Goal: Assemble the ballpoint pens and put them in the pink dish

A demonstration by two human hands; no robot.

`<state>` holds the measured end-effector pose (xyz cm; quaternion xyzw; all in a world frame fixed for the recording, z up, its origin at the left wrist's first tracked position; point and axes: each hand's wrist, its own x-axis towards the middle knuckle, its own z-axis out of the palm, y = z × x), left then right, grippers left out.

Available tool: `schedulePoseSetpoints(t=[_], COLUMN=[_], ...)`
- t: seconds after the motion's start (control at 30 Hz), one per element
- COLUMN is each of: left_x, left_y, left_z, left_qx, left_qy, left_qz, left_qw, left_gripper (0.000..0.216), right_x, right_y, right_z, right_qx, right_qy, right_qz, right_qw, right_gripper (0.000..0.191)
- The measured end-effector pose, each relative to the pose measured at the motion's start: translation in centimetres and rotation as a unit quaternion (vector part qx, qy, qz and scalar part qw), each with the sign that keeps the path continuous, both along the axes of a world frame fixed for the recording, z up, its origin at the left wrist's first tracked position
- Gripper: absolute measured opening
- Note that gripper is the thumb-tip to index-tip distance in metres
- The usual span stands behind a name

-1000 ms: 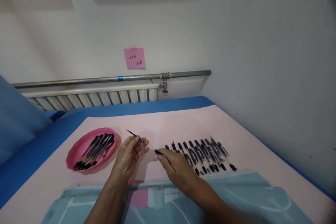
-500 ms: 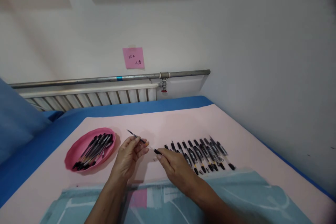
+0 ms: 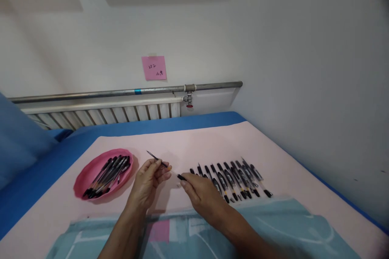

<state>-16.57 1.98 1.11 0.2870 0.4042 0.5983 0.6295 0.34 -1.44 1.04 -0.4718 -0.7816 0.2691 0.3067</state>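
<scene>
My left hand [image 3: 148, 182] pinches a thin gel pen refill [image 3: 154, 156] between thumb and fingers. Its dark pointed end slants up to the left, while an orange band and a pale clear stretch show on the other side of my fingers. That clear end meets a black-ended pen part [image 3: 181, 177], which my right hand [image 3: 202, 194] grips with thumb and forefinger; most of this part is hidden inside the hand. Right of my hands, several black-and-clear pen parts [image 3: 229, 180] lie in rows on the pink table cover [image 3: 182, 145].
On the left stands a pink oval tray [image 3: 79, 182] with several black pens [image 3: 107, 174] in it. A light blue patterned cloth [image 3: 273, 226] lies along the near edge. Behind the table are a white radiator [image 3: 133, 113] and a metal pipe [image 3: 106, 92]; a grey wall borders the right.
Both hands keep nearly the same place and grip. Only a slight shift of the whole view shows.
</scene>
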Motion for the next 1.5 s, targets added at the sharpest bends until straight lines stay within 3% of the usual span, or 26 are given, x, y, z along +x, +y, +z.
schedulePoseSetpoints(t=[0.53,0.77,1.2,1.5], left_x=[0.2,1.6,2.0,1.9], left_y=[0.0,-1.0,-1.1,-1.3], left_z=[-0.1,-0.3,-0.3,-0.4], left_qx=[-0.003,-0.004,-0.011,0.001], left_qy=[0.023,0.050,0.050,0.050], left_qz=[0.018,-0.083,-0.069,-0.082], left_qw=[1.000,0.995,0.996,0.995], left_gripper=[0.024,0.018,0.021,0.016], right_x=[0.0,0.0,0.0,-0.1], right_y=[-0.1,0.0,0.0,0.1], right_z=[0.0,-0.1,-0.1,-0.2], right_qx=[0.012,0.006,0.014,-0.020], right_qy=[-0.030,-0.015,-0.018,0.030], right_qz=[-0.010,-0.007,-0.027,-0.021], right_qw=[0.999,1.000,0.999,0.999], right_gripper=[0.023,0.025,0.023,0.024])
